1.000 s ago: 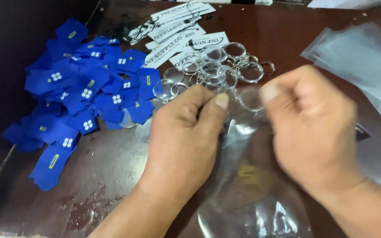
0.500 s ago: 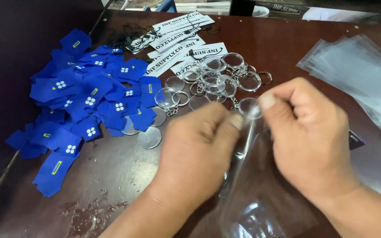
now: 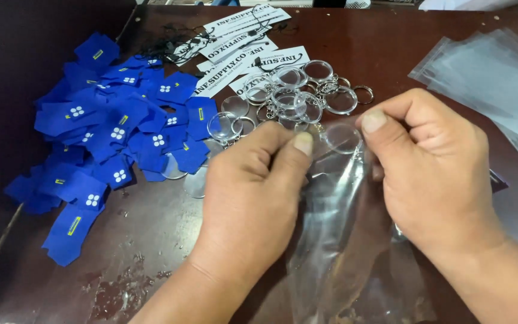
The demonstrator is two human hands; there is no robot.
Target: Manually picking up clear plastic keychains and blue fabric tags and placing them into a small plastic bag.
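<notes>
A dark brown wooden table [image 3: 391, 54] carries a heap of blue fabric tags [image 3: 115, 132] and a cluster of clear round keyrings [image 3: 295, 96]. The left hand [image 3: 253, 198] and right hand [image 3: 433, 174] pinch the mouth of a thin clear plastic bag [image 3: 337, 240] lying between them. It looks light, limp and slippery, best held by its top edges.

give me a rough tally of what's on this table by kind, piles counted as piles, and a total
Blue fabric tags, loose pile: 1
White printed cards, fanned stack: 1
Clear round keyrings, cluster: 1
Clear plastic bags, stack at the far right: 1
Clear bag pinched between left hand and right hand: 1
Total: 5 groups; single pieces overlap too much to count.
</notes>
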